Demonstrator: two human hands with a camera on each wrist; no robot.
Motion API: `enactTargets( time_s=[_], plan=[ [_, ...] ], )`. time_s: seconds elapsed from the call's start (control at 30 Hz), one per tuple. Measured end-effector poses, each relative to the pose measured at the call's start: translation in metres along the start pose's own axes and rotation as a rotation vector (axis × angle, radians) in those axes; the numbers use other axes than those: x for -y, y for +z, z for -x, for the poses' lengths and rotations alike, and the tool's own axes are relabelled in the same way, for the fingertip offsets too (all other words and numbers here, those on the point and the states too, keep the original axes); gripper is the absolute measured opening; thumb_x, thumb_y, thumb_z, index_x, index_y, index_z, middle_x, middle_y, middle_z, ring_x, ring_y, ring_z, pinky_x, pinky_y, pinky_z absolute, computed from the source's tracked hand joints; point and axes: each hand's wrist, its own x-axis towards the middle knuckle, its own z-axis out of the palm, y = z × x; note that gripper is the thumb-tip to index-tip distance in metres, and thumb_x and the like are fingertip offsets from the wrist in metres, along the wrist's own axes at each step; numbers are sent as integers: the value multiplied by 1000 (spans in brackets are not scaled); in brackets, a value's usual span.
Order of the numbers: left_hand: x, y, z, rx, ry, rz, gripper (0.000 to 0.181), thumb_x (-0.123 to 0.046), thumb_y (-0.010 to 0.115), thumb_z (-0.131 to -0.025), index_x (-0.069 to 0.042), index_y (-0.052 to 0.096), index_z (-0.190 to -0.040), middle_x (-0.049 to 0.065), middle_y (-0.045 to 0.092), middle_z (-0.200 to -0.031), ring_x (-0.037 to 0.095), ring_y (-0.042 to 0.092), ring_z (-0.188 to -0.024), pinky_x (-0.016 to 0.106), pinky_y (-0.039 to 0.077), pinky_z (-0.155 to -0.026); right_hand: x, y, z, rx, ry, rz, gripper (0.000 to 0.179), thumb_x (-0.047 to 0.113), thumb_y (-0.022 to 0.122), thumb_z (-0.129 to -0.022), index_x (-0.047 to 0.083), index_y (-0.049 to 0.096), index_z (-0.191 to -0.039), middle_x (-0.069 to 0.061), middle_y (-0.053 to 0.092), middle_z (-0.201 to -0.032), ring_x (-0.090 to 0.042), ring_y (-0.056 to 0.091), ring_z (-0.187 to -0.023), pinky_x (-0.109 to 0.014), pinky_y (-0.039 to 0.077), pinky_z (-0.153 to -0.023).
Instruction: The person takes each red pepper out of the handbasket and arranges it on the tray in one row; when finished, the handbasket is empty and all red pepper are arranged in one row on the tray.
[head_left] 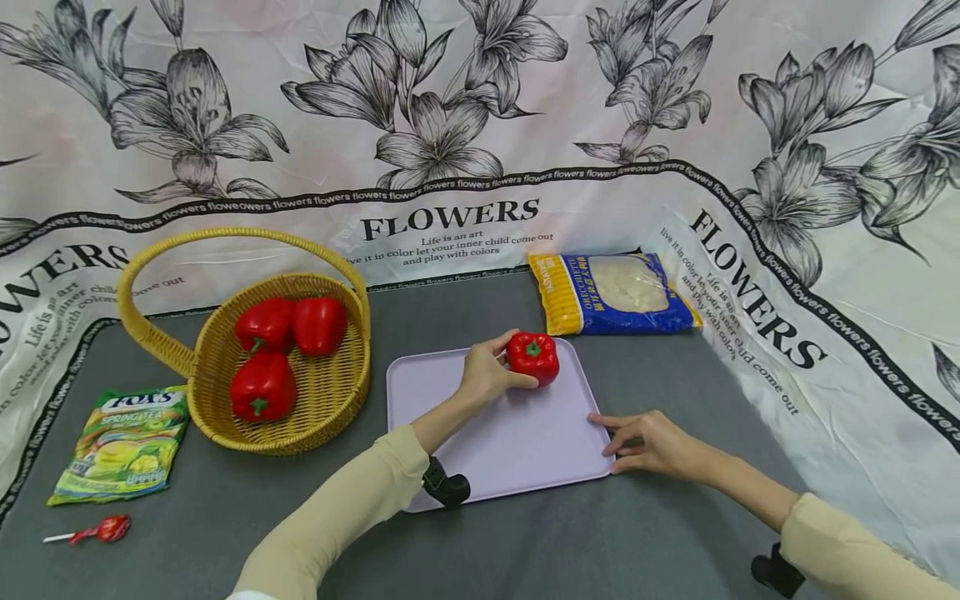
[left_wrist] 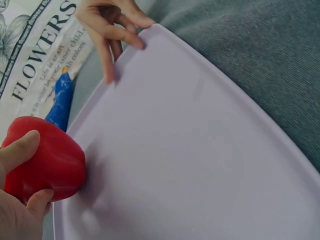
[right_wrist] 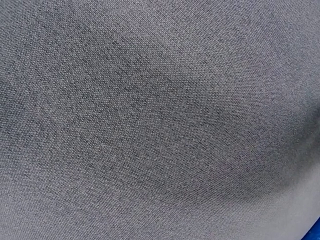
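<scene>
My left hand [head_left: 489, 372] holds a red bell pepper [head_left: 534, 357] over the far right part of a lilac tray [head_left: 435, 425]. In the left wrist view, the thumb and a finger press against the side of the pepper [left_wrist: 55, 155], whose shadow falls on the tray beside it. At the tray's right edge, near the front corner, rest the extended fingertips of my right hand [head_left: 651, 443]. These fingers also show at the rim in the left wrist view; the right wrist view has only grey cloth and a blue corner.
A yellow wicker basket [head_left: 352, 408] with three red bell peppers [head_left: 264, 387] stands left of the tray. Further left lie a green candy bag [head_left: 123, 446] and a red lollipop [head_left: 112, 528]. Behind the tray is a blue and yellow pasta bag [head_left: 618, 292], before a flower-printed cloth [head_left: 450, 225].
</scene>
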Motion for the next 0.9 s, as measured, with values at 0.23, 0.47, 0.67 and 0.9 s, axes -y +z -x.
enactTargets(
  time_s=[0.23, 0.47, 0.67, 0.9],
  plan=[
    [-4, 8, -5, -15, 0, 16, 79, 2, 84, -68, -6, 50, -139, 11, 52, -139, 29, 51, -125, 36, 47, -97, 2, 0, 0, -7, 4, -3, 15, 18, 77, -81, 11, 75, -94, -27, 54, -128, -26, 62, -107, -24, 56, -71],
    [-5, 12, -10, -19, 8, 8, 78, 0, 84, -69, -9, 51, -139, 11, 52, -139, 28, 51, -125, 34, 48, -96, 4, 0, -1, 0, 27, -9, 17, 20, 77, -81, 11, 75, -95, -27, 54, -128, -28, 62, -107, -25, 57, -72],
    [-6, 18, -14, -18, 7, -11, 76, -2, 84, -70, -10, 53, -138, 10, 54, -137, 28, 52, -123, 35, 49, -95, 5, -1, -1, -3, 19, 9, 18, 21, 77, -81, 12, 75, -95, -26, 55, -128, -26, 62, -106, -26, 57, -71],
    [-2, 25, -18, -21, 78, -51, 75, -2, 84, -70, -7, 52, -138, 12, 57, -132, 29, 55, -118, 33, 50, -94, 5, 0, -1, -5, 8, 17, 17, 21, 77, -80, 11, 75, -95, -27, 55, -128, -27, 62, -107, -26, 57, -71]
  ],
)
